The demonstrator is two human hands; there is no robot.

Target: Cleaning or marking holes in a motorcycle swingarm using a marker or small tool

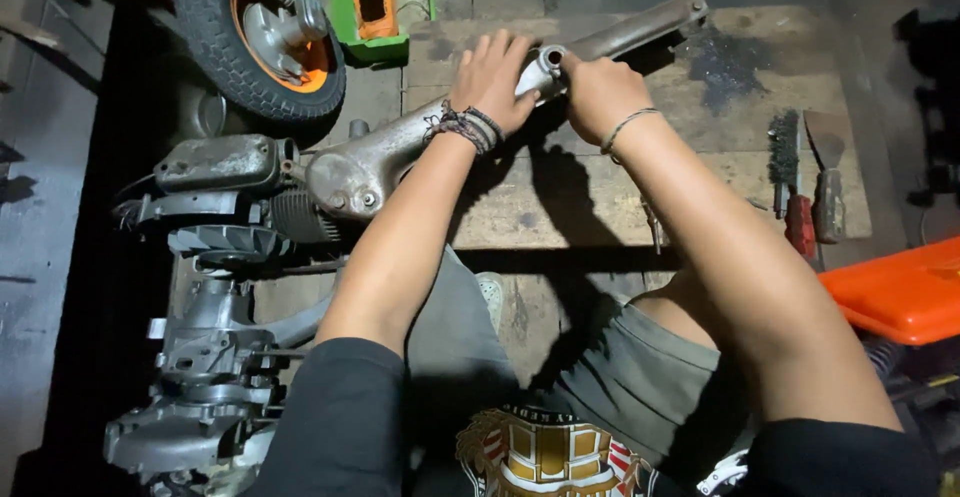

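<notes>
A grey, grimy metal engine arm (375,157) runs diagonally from the engine block (225,217) at the left up to a tube opening near the top middle. My left hand (490,82) lies over this arm just below the tube end, fingers wrapped on it. My right hand (597,92) is closed on the tube end (548,60), beside a second long metal bar (640,27) that extends to the upper right. Cord bracelets sit on both wrists.
A small wheel with an orange rim (262,42) and a green tray (385,7) lie at the top left. A wire brush (785,157), a red-handled tool (800,225) and a scraper (826,172) rest on the cardboard at right. An orange box (895,292) is at the far right.
</notes>
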